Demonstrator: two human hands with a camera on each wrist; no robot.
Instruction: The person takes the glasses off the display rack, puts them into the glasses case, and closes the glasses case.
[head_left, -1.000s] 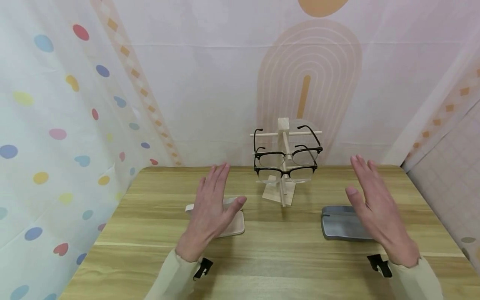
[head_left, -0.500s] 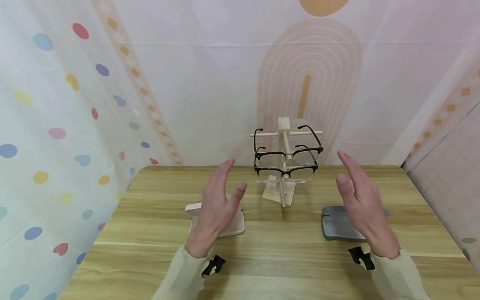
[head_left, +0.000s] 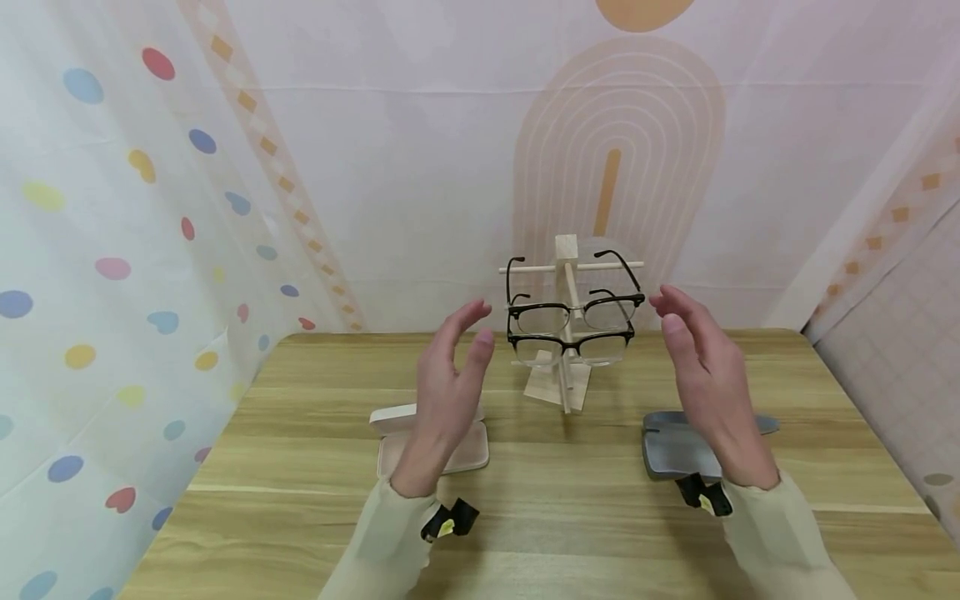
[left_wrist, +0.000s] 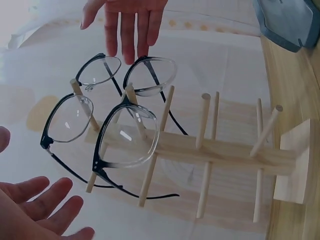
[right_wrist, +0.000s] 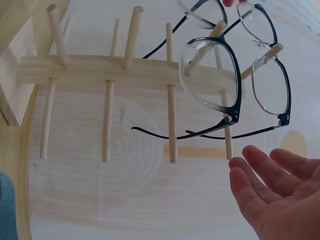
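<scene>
Head view puts the wooden stand point(head_left: 573, 292) mid-scene for me, an upper pair of black-rimmed glasses point(head_left: 615, 300) on it just above a lower pair point(head_left: 572, 345). I have the left hand point(head_left: 447, 387) just left of the stand and the right hand point(head_left: 708, 379) just right of it. Both hands are empty, fingers loosely bent, thumbs held apart from them; a narrow gap separates the left fingertips from the frames. My right wrist view shows a gap on that side too, the fingers slightly parted. Both wrist views give me the stand's four rows of pegs, which the glasses partly cover from above. Only the head view brings in the white case point(head_left: 465, 450), open, left of the stand; the grey case point(head_left: 678, 446) is right of it. Tabletop point(head_left: 555, 517) stretches between the cases in front of the stand; behind the stand, its far edge meets a patterned curtain point(head_left: 420, 192).
</scene>
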